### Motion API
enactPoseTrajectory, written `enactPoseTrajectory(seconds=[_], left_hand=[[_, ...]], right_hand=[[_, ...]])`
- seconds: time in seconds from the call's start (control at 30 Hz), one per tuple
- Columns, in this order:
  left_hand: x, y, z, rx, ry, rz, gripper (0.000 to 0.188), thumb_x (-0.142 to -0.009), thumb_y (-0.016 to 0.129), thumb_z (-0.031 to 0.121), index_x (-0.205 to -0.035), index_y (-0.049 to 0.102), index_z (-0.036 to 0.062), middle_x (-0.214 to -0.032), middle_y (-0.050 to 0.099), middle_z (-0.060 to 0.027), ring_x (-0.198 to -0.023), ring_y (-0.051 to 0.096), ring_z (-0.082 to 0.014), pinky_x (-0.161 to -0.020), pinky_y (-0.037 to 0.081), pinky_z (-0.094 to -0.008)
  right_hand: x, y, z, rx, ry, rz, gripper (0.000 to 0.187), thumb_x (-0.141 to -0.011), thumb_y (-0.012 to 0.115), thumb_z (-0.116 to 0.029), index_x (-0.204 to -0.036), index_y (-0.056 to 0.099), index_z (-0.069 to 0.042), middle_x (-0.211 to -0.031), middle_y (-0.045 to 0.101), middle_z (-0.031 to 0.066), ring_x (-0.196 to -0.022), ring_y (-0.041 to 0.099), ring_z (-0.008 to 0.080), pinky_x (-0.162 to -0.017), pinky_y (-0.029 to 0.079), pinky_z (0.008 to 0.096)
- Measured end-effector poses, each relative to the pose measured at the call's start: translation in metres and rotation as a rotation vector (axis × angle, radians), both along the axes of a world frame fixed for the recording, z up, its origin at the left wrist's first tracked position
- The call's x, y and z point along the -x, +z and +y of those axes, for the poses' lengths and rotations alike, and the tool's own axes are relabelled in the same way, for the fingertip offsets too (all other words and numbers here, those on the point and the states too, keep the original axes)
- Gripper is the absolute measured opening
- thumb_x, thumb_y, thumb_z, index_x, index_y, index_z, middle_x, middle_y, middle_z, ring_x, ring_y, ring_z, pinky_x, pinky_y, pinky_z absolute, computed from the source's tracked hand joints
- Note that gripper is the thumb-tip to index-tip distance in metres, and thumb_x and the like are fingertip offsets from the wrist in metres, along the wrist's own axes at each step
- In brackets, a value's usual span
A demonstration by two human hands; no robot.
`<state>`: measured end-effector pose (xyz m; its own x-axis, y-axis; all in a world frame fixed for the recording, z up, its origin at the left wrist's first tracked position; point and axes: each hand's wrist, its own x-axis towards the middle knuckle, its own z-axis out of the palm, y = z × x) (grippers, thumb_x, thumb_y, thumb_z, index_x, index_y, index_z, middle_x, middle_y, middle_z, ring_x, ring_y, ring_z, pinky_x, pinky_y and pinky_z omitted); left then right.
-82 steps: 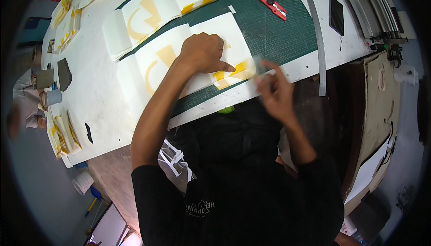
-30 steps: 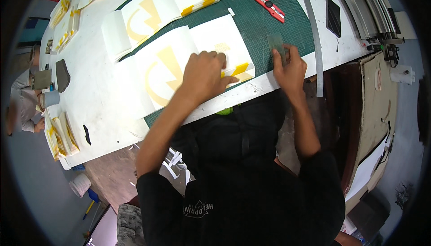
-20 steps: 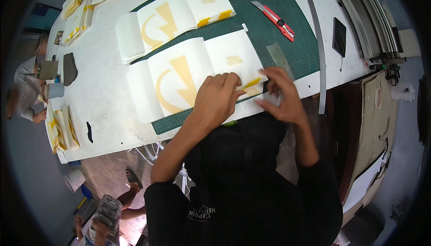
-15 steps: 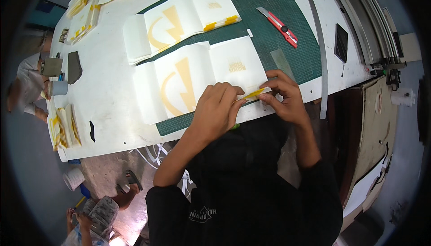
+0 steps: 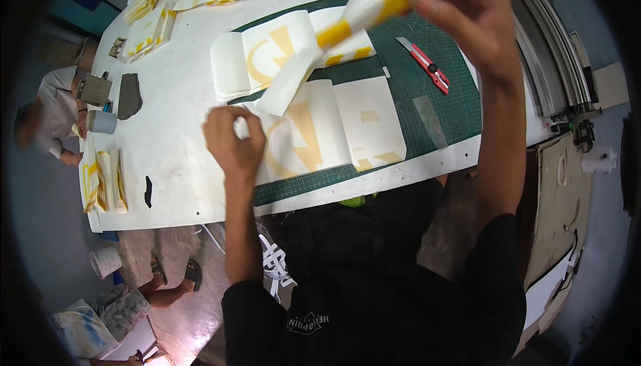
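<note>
Pinching a yellow-banded sheet (image 5: 374,2) is the right hand (image 5: 477,15), the left hand (image 5: 232,145) curled, grip unclear.

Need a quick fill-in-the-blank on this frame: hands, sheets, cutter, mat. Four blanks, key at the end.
1. The right hand holds up a white piece with bright ____ patches.
2. The left hand is at the ____ end of the nearer printed sheet.
3. The red cutter lies on a ____ cutting mat.
4. The translucent strip lies to the ____ of that sheet.

Missing words: yellow; left; green; right.
</note>
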<state>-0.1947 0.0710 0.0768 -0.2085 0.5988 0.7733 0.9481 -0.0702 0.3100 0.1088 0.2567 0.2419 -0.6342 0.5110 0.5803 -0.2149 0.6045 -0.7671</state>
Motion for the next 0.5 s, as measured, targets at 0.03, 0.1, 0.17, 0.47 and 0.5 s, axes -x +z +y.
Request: enactPoseTrajectory(seconds=[0.03, 0.1, 0.17, 0.47, 0.5], left_hand=[[0.014, 0.008, 0.007, -0.069, -0.010, -0.040, 0.021, -0.076, 0.072, -0.008, -0.087, 0.061, 0.0067, -0.087, 0.064, -0.0090, -0.083, 0.062, -0.0294, -0.077, 0.046, -0.0400], [0.030, 0.018, 0.020, -0.057, -0.131, -0.204, 0.032, -0.077, 0.079, 0.003, -0.105, 0.063, 0.0032, -0.104, 0.065, -0.0128, -0.099, 0.063, -0.0296, -0.086, 0.049, -0.0415], [0.020, 0.029, 0.032, 0.006, -0.349, -0.358, 0.061, -0.076, 0.087, 0.019, -0.127, 0.059, 0.0006, -0.126, 0.062, -0.0177, -0.117, 0.060, -0.0312, -0.097, 0.049, -0.0444], [0.040, 0.031, 0.093, -0.233, 0.025, -0.057, 0.025, -0.078, 0.075, -0.004, -0.101, 0.072, 0.0065, -0.095, 0.073, -0.0092, -0.089, 0.069, -0.0297, -0.083, 0.051, -0.0390], [0.053, 0.040, 0.093, -0.274, 0.078, 0.093, 0.031, -0.074, 0.073, -0.006, -0.101, 0.072, 0.0080, -0.095, 0.072, -0.0070, -0.089, 0.067, -0.0293, -0.083, 0.049, -0.0393]], right_hand=[[0.012, -0.001, 0.016, 0.054, 0.008, -0.009, 0.016, -0.097, 0.075, -0.009, -0.109, 0.070, 0.001, -0.106, 0.075, 0.0130, -0.099, 0.073, 0.0208, -0.093, 0.060, 0.0324], [0.035, -0.002, 0.040, 0.182, 0.004, -0.045, 0.016, -0.098, 0.075, -0.011, -0.108, 0.069, 0.001, -0.105, 0.075, 0.0131, -0.097, 0.073, 0.0198, -0.091, 0.060, 0.0327], [0.061, 0.001, 0.044, 0.255, 0.029, -0.049, 0.016, -0.097, 0.076, -0.011, -0.107, 0.069, 0.001, -0.104, 0.075, 0.0123, -0.096, 0.073, 0.0182, -0.091, 0.060, 0.0327], [0.044, 0.006, 0.089, 0.041, 0.084, 0.101, 0.015, -0.098, 0.074, -0.008, -0.111, 0.069, -0.002, -0.108, 0.072, 0.0080, -0.103, 0.070, 0.0159, -0.095, 0.058, 0.0345], [0.032, -0.008, 0.094, -0.015, 0.011, 0.030, 0.015, -0.098, 0.073, -0.008, -0.111, 0.069, -0.003, -0.109, 0.071, 0.0061, -0.103, 0.069, 0.0138, -0.094, 0.057, 0.0328]])
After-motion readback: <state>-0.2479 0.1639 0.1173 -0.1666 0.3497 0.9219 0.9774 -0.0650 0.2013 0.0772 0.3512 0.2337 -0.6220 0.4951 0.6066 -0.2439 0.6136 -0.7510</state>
